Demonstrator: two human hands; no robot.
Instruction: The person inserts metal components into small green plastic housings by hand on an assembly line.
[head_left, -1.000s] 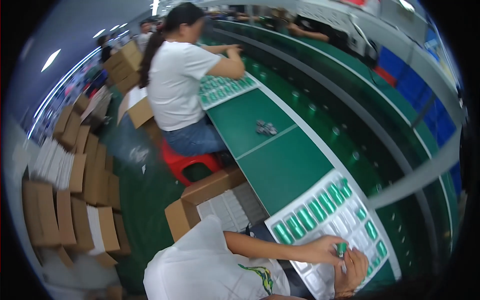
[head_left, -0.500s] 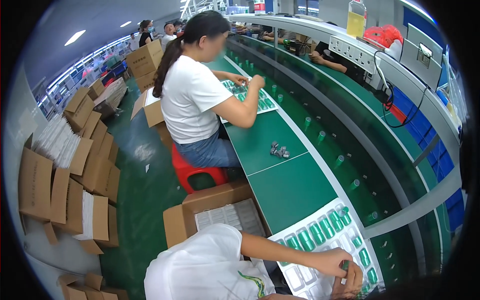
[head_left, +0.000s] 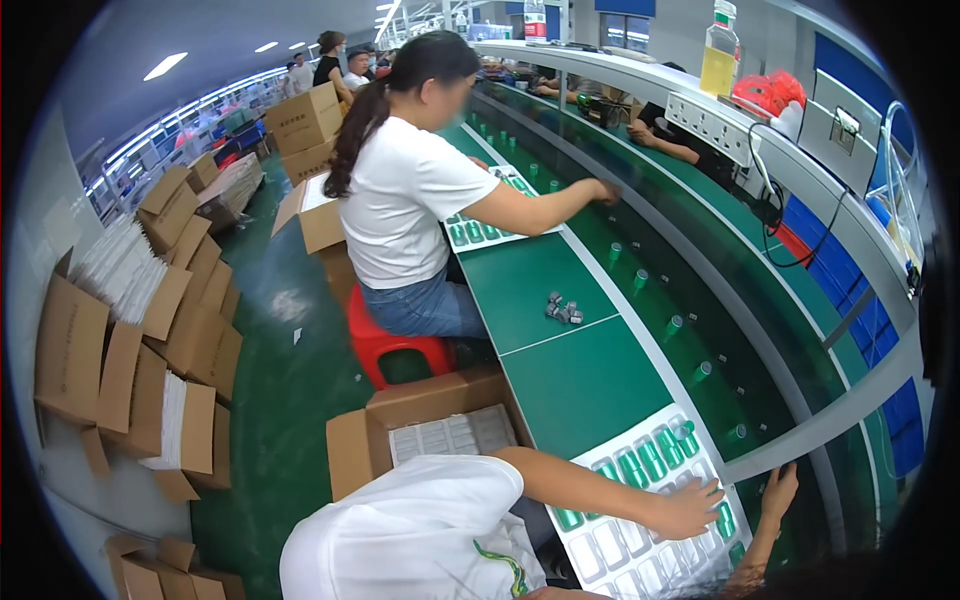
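A white plastic tray [head_left: 600,540] with moulded pockets lies on the green bench in front of me. Green cylinders [head_left: 652,458] fill its far row, and a few more sit along its right side. My left hand [head_left: 688,508] is over the tray, fingers stretched toward a green cylinder [head_left: 725,518] at the right edge; I see nothing held in it. Past the tray's edge, my right hand [head_left: 778,492] reaches over the dark conveyor belt [head_left: 790,420], below the grey rail. Its thumb and fingers look apart, with no object visible between them.
Green cylinders [head_left: 703,371] stand spaced along the belt beside small metal pieces. A grey rail [head_left: 830,425] slants over it. Ahead, a seated co-worker [head_left: 400,190] reaches toward the belt. Small grey parts [head_left: 563,310] lie on the bench. An open carton [head_left: 360,440] of trays stands left.
My hands, together over the tray before, are now apart: the right has moved out over the belt, while the left stays above the tray. The co-worker's arm has stretched toward the belt.
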